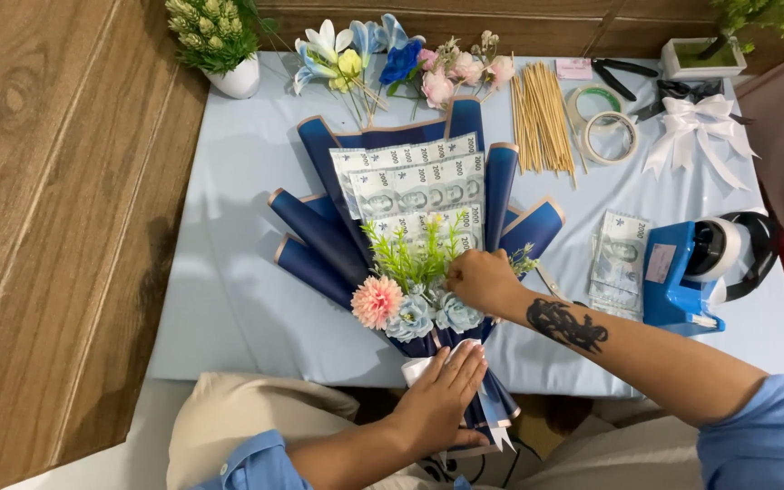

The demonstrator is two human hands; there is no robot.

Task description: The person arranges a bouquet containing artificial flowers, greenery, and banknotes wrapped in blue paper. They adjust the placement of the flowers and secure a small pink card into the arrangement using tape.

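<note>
**Both hands on a banknote bouquet**

The banknote bouquet (pixel 410 236) lies flat on a pale blue tablecloth (pixel 229 308), its stem end pointing toward the person and hanging past the table's near edge. The left hand (pixel 442 395) presses palm down on the bouquet's handle, fingers straight and close together, holding the wrap against the lap rather than closing around it. The right hand (pixel 483 281) sits higher up, at the bouquet's right side just above the pale blue roses (pixel 433 315); its fingers curl into the green sprigs (pixel 415 254), but what they pinch, if anything, is hidden behind the knuckles.

The handle's lower tip is largely covered by the left hand, and only a white strip and navy points show beside it.

The bouquet has fanned rows of grey-green banknotes backed by rolled navy wrapping sheets with tan edges. A peach-pink flower (pixel 377 301) sits at the bouquet's lower left.

Right of the bouquet stand a blue tape dispenser (pixel 682 277) and loose banknotes (pixel 619 263); beyond it lie wooden skewers (pixel 542 113), tape rolls (pixel 605 127), a white ribbon bow (pixel 696 127) and spare artificial flowers (pixel 392 63).
</note>
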